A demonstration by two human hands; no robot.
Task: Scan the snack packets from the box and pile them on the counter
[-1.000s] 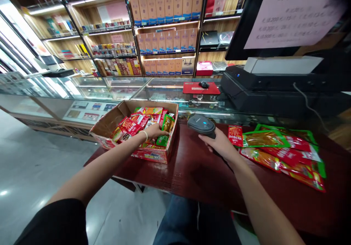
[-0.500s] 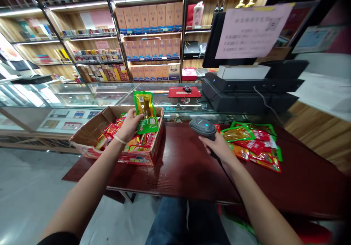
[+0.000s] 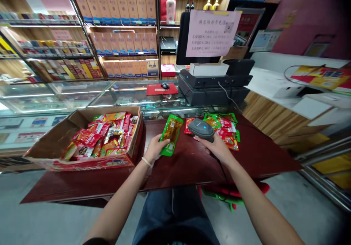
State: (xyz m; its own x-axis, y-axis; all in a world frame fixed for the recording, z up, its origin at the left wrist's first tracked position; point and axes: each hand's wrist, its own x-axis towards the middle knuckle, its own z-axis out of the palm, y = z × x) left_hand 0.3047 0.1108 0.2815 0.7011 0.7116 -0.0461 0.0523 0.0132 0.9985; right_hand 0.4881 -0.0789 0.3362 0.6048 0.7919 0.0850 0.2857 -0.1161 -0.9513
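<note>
My left hand (image 3: 155,147) grips the lower end of a green snack packet (image 3: 171,133), held over the dark red table (image 3: 189,164) just right of the cardboard box. My right hand (image 3: 218,147) is wrapped round the handle of a dark grey barcode scanner (image 3: 201,128), whose head sits a short way right of the packet. The cardboard box (image 3: 55,142) on the table's left holds several red and green snack packets (image 3: 104,135). Behind the scanner lies a pile of red and green packets (image 3: 226,128).
A glass counter (image 3: 131,95) runs behind the table with a red mouse pad and mouse (image 3: 162,88) on it. A black till machine with a screen and paper notice (image 3: 214,80) stands behind the pile. Shelves of boxed goods (image 3: 120,33) fill the back wall.
My left hand lifted the green packet out of the box and carried it right, down beside the scanner. The view swung right; the scanner hand stayed about where it was.
</note>
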